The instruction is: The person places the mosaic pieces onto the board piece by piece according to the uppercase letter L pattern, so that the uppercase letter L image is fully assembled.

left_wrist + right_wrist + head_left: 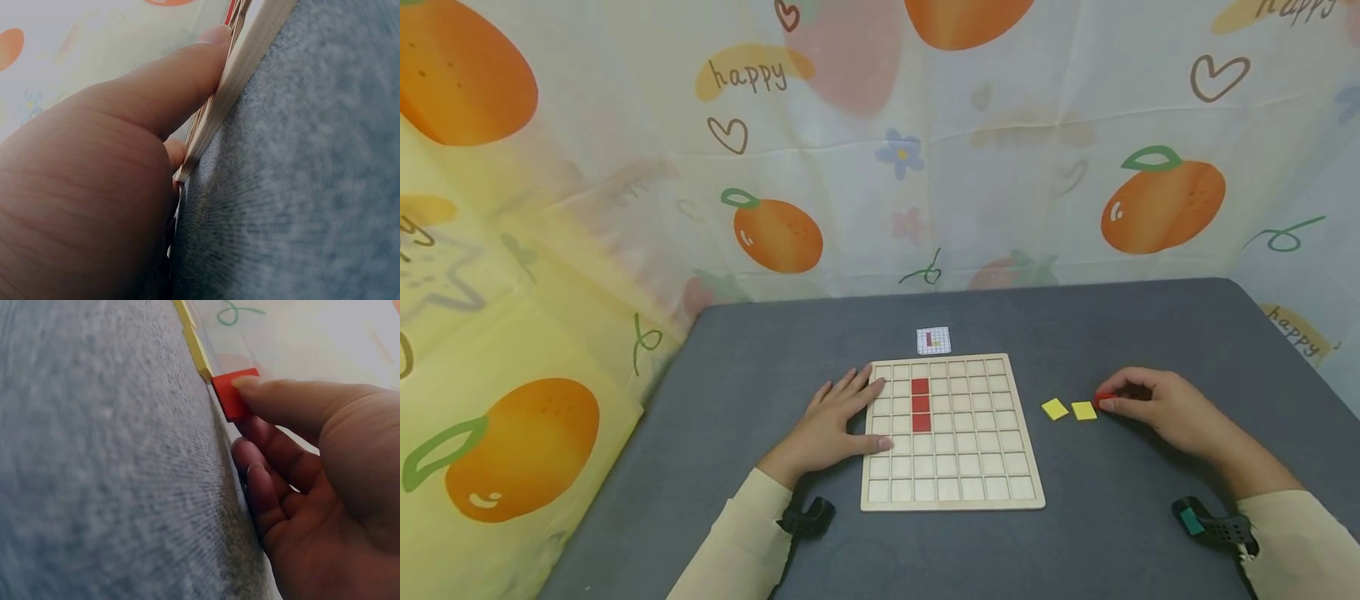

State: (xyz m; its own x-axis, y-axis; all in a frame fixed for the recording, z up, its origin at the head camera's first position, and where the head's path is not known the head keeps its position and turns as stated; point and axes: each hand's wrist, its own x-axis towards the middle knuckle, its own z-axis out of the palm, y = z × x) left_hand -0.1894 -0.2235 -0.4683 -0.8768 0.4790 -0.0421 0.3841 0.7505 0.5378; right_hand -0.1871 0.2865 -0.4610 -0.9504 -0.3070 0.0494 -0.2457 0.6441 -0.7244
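Note:
A wooden grid board (951,505) lies on the dark grey table, with three red square tiles (921,404) in a column in its upper left part. My left hand (835,421) rests over the board's left edge, fingers spread and fairly straight; in the left wrist view its thumb (181,75) lies against the rim. Right of the board, my right hand (1172,412) pinches a red square tile (234,394) between thumb and fingers, tilted close over the table. Two yellow square tiles (1055,409) lie between the board and that hand.
A small pattern card (933,340) with a printed grid lies just beyond the board's far edge. The grey table (760,350) ends at a printed cloth backdrop (850,167) behind and at the sides. Each wrist wears a dark strap (807,518).

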